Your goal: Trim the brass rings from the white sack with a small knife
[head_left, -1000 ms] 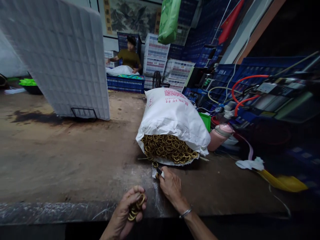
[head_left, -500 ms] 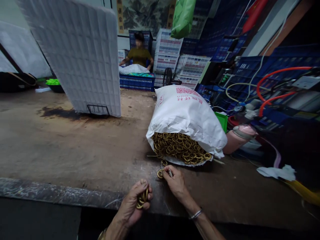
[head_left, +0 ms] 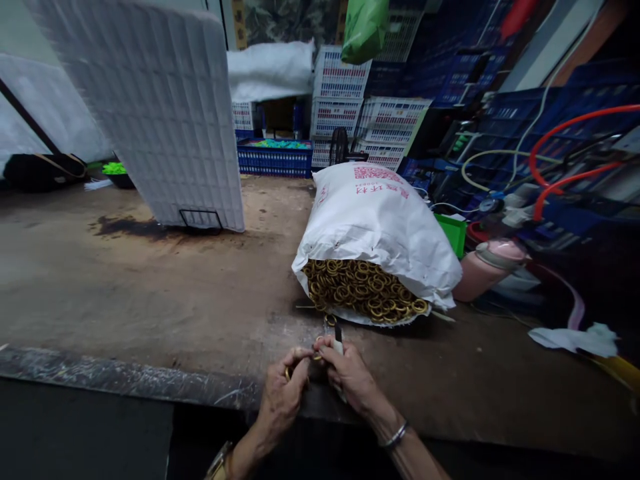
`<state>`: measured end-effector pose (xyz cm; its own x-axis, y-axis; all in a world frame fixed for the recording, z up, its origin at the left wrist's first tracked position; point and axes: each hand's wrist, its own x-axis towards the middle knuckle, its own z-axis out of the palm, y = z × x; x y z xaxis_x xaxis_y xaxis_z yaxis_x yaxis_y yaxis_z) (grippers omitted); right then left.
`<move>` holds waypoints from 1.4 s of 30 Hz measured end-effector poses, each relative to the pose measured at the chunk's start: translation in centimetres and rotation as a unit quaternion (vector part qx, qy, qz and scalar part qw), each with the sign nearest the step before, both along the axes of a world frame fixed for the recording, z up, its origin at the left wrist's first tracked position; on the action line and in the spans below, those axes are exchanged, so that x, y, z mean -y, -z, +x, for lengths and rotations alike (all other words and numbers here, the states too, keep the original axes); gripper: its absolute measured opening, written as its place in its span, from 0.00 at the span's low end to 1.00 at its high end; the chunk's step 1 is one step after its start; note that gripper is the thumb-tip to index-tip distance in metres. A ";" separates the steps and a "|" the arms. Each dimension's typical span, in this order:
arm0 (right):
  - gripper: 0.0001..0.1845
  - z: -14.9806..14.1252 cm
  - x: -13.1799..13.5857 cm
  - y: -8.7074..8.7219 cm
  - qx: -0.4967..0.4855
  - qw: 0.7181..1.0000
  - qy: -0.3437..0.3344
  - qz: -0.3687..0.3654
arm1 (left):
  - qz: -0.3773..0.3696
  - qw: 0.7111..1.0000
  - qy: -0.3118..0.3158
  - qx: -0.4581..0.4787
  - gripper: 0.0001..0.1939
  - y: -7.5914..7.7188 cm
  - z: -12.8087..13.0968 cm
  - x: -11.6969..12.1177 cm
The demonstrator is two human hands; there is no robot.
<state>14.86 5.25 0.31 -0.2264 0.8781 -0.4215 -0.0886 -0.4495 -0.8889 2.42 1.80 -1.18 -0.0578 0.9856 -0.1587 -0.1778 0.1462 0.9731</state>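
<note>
1. the step in hand looks like working a small ring (head_left: 317,357) at the fingertips, where the left hand (head_left: 283,400) and the right hand (head_left: 357,383) meet just above the near edge of the worktop (head_left: 150,300).
2. the left hand is curled, thumb against fingers, with a held ring (head_left: 287,373) showing between them; how many more sit in the palm is hidden. its forefinger reaches to the small ring.
3. the right hand is closed around a tool (head_left: 339,347), dark tip towards 12 o'clock, pale body under the fingers, while its thumb and forefinger seem to pinch the small ring. whether the tip is a blade is too small to tell.
4. as a judgement, the next move calls for a steady pinch from both hands, the left fingers kept firm on what they hold, and the tool tip kept turned away from the skin.
5. the rings (head_left: 360,287) look brass-coloured, round and open in the middle, dull under dim light, and lie heaped at all angles.
6. they fill the mouth of a white sack (head_left: 370,213) at 1 o'clock from the hands; it lies on its side, mouth facing the person, red print on top. one loose ring (head_left: 331,320) lies just outside the mouth, between 12 and 1 o'clock from the hands.
7. a pink bottle (head_left: 485,267) leans beside the sack at 2 o'clock.
</note>
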 end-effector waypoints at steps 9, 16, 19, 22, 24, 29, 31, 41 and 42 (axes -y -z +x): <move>0.16 0.3 0.5 1.2 0.085 0.992 0.004 0.089 | -0.089 0.994 0.047 0.045 0.13 -0.7 0.8 -0.1; 0.14 0.6 0.5 1.3 0.127 0.983 -0.028 0.128 | -0.110 0.989 0.083 0.060 0.13 -1.4 1.1 0.4; 0.15 0.9 0.5 1.3 0.105 0.986 -0.041 0.124 | -0.112 0.986 0.079 0.090 0.14 -1.7 1.3 0.5; 0.16 1.1 0.5 1.3 0.097 0.986 -0.040 0.128 | -0.133 0.979 0.083 0.132 0.14 -1.9 1.4 0.7; 0.17 1.3 0.4 1.3 0.101 0.985 -0.048 0.131 | -0.137 0.974 0.089 0.154 0.15 -1.9 1.4 0.9; 0.14 2.1 0.4 1.2 0.222 0.947 -0.060 0.226 | -0.141 0.972 0.082 0.168 0.16 -1.9 1.6 0.9; 0.10 2.3 0.7 1.3 0.297 0.906 -0.086 0.290 | -0.130 0.976 0.076 0.157 0.17 -1.9 1.8 0.9; 0.16 2.3 1.8 1.9 0.437 0.813 -0.178 0.341 | -0.117 0.986 0.048 0.106 0.18 -0.9 2.1 0.7; 0.16 2.4 1.7 1.9 0.443 0.810 -0.178 0.341 | -0.115 0.987 0.050 0.100 0.17 -0.8 2.1 0.7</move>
<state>17.21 3.51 -1.64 -0.3907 0.9205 -0.0012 0.7467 0.3161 -0.5852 4.51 1.06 -0.39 0.0937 0.9214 -0.3771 -0.3362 0.3858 0.8592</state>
